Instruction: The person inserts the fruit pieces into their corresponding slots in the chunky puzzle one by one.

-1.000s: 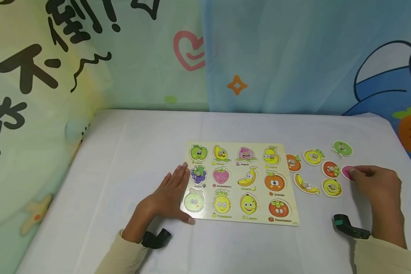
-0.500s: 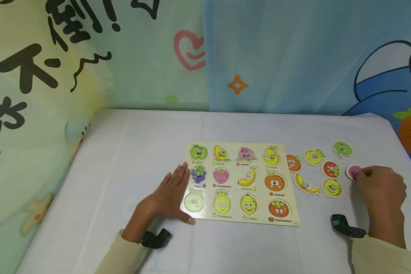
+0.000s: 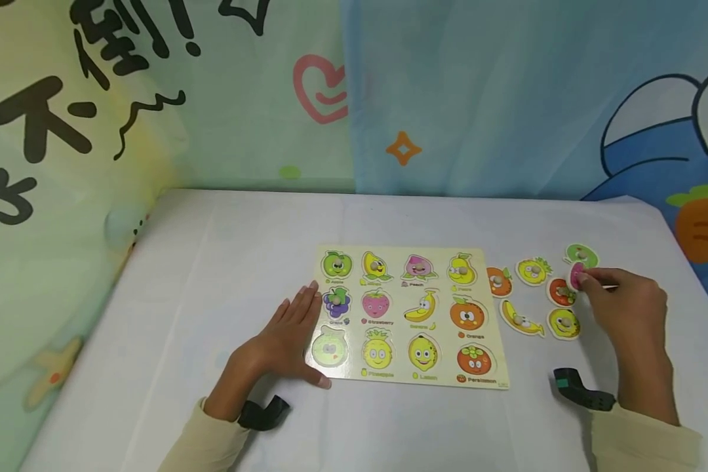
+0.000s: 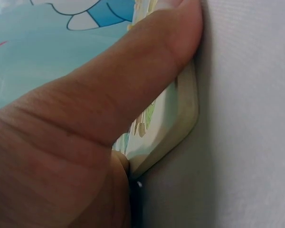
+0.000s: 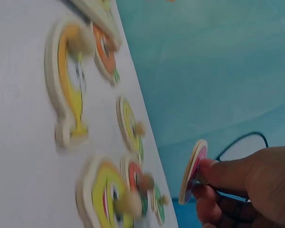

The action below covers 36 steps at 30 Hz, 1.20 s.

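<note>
1. We find wide passage over white tablecloth (image 3: 413, 432) before the fruit puzzle board (image 3: 400, 351), and a strip behind it, up to the blue backdrop (image 3: 478, 98).
2. The left hand (image 3: 283, 341) blocks the board's left edge.
3. Rightward, knobs on the banana piece (image 3: 520, 319) and orange piece (image 3: 499, 282) obstruct us.
4. The right hand (image 3: 628, 308), pinching a raised pink puzzle piece (image 3: 576, 276), fills space beyond.

The pink piece (image 3: 575, 276), pinched by the right hand (image 3: 628, 305), has risen from the white tablecloth (image 3: 259, 229) and now tilts steeply in the air. Both have shifted leftward; in the head view, the piece now partly overlaps the green piece (image 3: 583, 254).
</note>
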### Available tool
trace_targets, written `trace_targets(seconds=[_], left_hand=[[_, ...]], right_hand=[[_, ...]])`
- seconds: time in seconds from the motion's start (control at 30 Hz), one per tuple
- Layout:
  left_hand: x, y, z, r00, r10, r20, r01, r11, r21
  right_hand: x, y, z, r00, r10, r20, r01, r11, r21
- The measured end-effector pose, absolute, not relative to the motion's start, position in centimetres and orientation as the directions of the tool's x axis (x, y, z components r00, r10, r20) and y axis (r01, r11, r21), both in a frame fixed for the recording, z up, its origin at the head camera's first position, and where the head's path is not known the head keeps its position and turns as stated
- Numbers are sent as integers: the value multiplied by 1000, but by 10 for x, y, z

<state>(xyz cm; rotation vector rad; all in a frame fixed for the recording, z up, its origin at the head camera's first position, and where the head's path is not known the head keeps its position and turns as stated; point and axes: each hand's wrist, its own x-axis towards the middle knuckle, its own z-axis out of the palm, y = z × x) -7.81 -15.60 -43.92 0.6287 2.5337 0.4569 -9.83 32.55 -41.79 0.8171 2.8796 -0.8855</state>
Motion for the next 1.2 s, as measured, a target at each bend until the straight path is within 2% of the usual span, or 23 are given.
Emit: trace_targets(seconds=[0.3,0.53,0.8,1.07,1.2], left_hand=[[-77,-156,-440,-778,506,-372,341,838,425],[-78,-155,-441,-778,514,-361,348,831,434],[-77,-157,-440,-782,514,-352,355,832,427],[-78,-154,-442,-777,525,-348,362,824,437],[-78,-156,-440,-782,509,-361,353,838,417]], right_hand=[[-104,290,-413,-933,351,-78,326,736,-593],[-110,264,-412,-960,276,-53,238,697,-676],[-124,208,-422,-998,49,28,9,640,-768],[-129,159,-426,-992,-125,-25,-60,628,-776],[-130,142,-431,-985,-167,-49,-68,627,-776]])
